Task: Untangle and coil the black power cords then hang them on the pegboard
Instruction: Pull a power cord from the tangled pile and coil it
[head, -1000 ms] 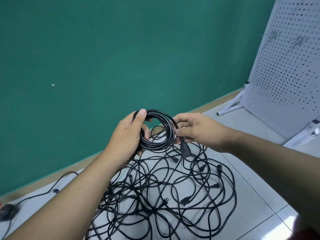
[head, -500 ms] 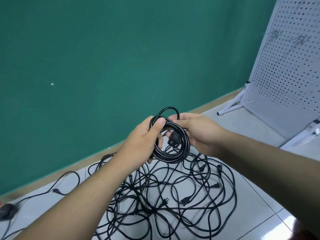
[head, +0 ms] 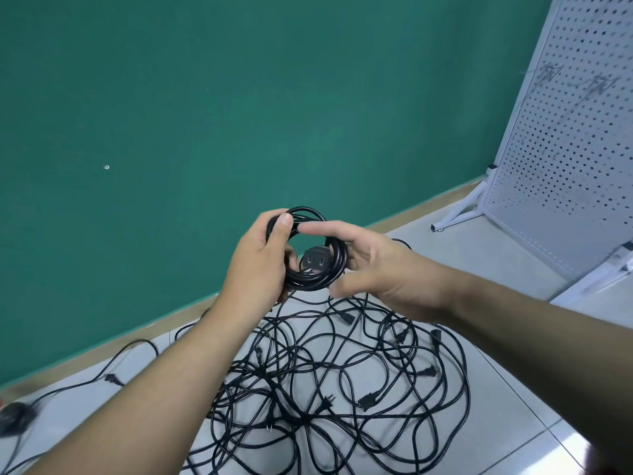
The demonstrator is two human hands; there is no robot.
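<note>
Black cord coil [head: 310, 283] in left hand [head: 255, 262] (right hand [head: 380, 269] loose alongside)

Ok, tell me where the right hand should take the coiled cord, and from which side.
Take the coiled cord on its right arc, coming from the right, fingers wrapped round all the strands. The left hand grips the left arc, and the open right hand is beside the free one.

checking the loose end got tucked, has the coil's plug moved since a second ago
Yes. The plug went up and left, away from the pegboard foot, from hanging below the coiled cord into its ring.
</note>
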